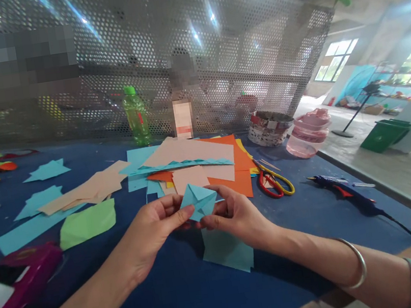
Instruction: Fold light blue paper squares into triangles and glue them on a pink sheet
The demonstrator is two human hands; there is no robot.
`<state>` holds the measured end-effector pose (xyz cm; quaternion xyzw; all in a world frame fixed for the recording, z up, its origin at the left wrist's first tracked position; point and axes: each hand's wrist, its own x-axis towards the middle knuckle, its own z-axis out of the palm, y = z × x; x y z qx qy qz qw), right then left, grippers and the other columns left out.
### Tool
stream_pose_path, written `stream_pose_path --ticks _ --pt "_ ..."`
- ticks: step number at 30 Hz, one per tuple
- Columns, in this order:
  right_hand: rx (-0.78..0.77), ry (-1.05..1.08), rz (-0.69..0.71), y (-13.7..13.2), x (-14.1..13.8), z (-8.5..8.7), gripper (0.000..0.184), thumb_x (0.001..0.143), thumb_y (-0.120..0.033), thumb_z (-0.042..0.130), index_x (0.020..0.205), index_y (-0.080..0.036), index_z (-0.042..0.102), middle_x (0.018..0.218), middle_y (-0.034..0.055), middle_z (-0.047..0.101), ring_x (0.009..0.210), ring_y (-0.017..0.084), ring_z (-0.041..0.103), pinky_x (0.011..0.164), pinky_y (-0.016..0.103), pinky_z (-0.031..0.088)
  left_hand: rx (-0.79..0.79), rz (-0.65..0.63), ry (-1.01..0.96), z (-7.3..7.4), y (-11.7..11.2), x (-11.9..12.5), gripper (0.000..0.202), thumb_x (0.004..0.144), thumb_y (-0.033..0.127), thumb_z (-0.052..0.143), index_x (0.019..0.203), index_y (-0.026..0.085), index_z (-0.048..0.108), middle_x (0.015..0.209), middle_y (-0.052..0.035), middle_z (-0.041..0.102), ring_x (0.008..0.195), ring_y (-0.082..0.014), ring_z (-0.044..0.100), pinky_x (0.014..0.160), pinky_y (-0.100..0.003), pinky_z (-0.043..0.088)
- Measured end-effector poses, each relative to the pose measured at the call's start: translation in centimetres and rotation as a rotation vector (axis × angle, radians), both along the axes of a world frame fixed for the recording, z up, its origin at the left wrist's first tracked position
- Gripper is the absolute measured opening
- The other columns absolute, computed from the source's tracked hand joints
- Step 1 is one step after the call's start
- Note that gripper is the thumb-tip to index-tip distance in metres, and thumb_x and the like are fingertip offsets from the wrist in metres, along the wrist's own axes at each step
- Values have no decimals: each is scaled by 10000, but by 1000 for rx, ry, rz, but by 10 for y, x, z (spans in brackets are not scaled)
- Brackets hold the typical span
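Note:
Between my two hands is a small folded piece of light blue paper (199, 202), creased into a diamond shape. My left hand (166, 215) pinches its left edge, the thumb lying across the front. On the opposite side, my right hand (235, 212) grips the right corner and lower edge between thumb and fingers. A flat blue paper sheet (228, 251) lies on the table below my hands. Just beyond them is a pile of pink paper (193, 150), orange paper (228, 181) and blue sheets, with a row of small folded blue pieces along it.
Scissors (275, 180) with red and yellow handles and a blue glue gun (344, 192) with its cord lie to the right. A woven basket (270, 128), pink jug (308, 133) and green bottle (135, 117) stand behind. Left are a green paper leaf (87, 223) and a magenta tool (27, 283).

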<state>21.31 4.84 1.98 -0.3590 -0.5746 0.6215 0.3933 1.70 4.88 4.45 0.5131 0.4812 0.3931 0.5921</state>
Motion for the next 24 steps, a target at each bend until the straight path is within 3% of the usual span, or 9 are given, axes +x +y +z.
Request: stream_pose_path --ticks 3,8,15,24 --pt "95 -52 -55 0 2 -2 617 816 -450 810 1306 -218 515 847 -19 678 756 151 670 715 296 537 -1 -6 17 0 0 -1 421 642 544 882 844 193 767 877 -49 777 836 -219 682 796 -325 503" --pt "239 -19 -160 5 6 0 448 923 -503 689 1238 -225 533 929 -9 594 802 121 581 732 262 522 -20 -26 28 2 -1 -3 386 642 509 873 867 204 797 900 -51 781 782 -195 639 737 -304 488" --pt "258 -59 -128 4 6 -1 399 921 -401 690 1225 -214 512 747 -68 518 654 106 505 618 248 418 -28 -1 33 2 -2 -3 421 652 551 864 892 212 800 890 -45 784 779 -190 656 731 -289 494" --pt "373 -215 -149 1 5 -1 415 896 -282 648 1266 -222 468 791 -53 574 713 124 560 705 282 479 -20 36 25 3 2 -3 446 612 583 877 824 204 774 900 -73 803 800 -228 703 740 -323 542"
